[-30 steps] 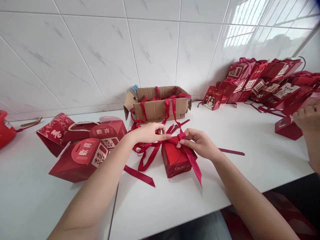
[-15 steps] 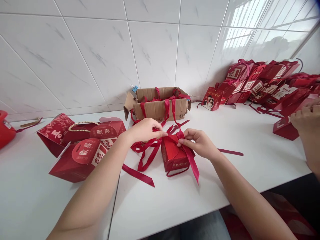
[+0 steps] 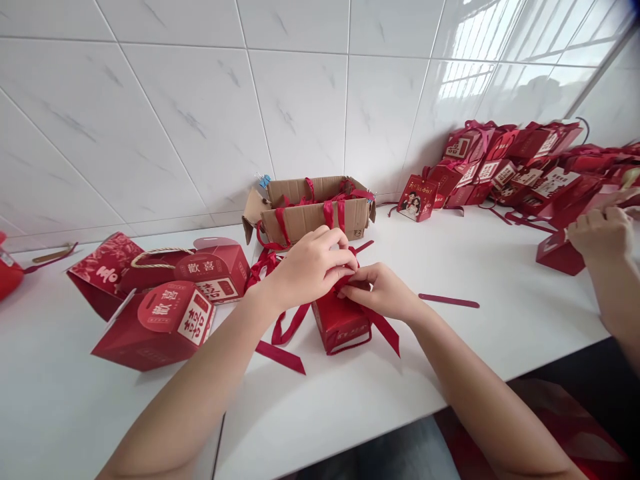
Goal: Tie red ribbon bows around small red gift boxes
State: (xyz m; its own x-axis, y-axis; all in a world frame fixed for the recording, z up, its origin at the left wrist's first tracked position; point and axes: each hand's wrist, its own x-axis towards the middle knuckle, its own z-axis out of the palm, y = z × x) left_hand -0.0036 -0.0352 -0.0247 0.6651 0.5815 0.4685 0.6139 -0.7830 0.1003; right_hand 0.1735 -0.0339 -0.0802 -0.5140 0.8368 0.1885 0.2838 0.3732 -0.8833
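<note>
A small red gift box (image 3: 340, 325) with a cord handle lies on the white table in front of me. Over its top, my left hand (image 3: 320, 263) is closed, its fingertips pinching the red ribbon. My right hand (image 3: 377, 291) meets it there, thumb and fingers closed on the same ribbon. One tail of the ribbon (image 3: 384, 329) sticks out below my right hand, across the box's right side. The spot where the ribbon crosses is partly hidden by my fingers. Loose ribbon (image 3: 281, 357) lies left of the box.
Behind stands a cardboard carton (image 3: 310, 220) with ribbons draped over its wall. Several red boxes (image 3: 165, 327) sit at left, and a pile of tied boxes (image 3: 500, 167) at right. A ribbon strip (image 3: 450, 301) lies right. Another person's hand (image 3: 603, 233) works at far right.
My left hand has moved right and over the box top, close against my right hand. The ribbon crossing is now mostly covered by my fingers. The view has shifted slightly.
</note>
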